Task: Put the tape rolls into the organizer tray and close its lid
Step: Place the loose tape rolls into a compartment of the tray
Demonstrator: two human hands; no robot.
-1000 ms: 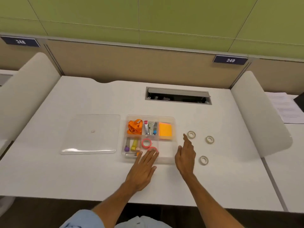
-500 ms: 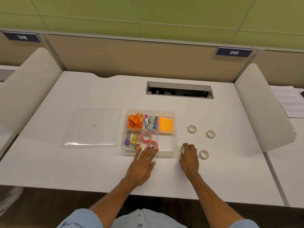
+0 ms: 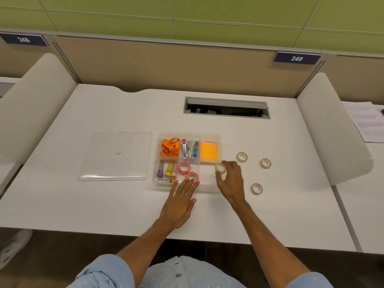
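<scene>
A clear organizer tray (image 3: 218, 140) sits mid-desk, holding two pink tape rolls (image 3: 184, 167) in its front middle compartment. My right hand (image 3: 230, 179) pinches a cream tape roll (image 3: 220, 169) over the tray's front right corner. Three more cream tape rolls lie on the desk to the right: one far (image 3: 242, 157), one farther right (image 3: 265, 163), one nearer (image 3: 256, 188). My left hand (image 3: 180, 201) lies flat on the desk, fingers spread, fingertips touching the tray's front wall. The clear lid (image 3: 116, 156) lies flat to the left of the tray.
The tray also holds orange lanyards (image 3: 170, 146), small staplers (image 3: 189, 148), orange sticky notes (image 3: 208, 150) and markers (image 3: 165, 169). A cable slot (image 3: 227, 108) opens behind the tray. White dividers (image 3: 330, 129) flank the desk; papers (image 3: 365, 121) lie on the neighbouring desk.
My right hand closed on a cream roll beside the tray's front right corner, lifted it and carried it up and left over the tray's corner. The left hand stayed put.
</scene>
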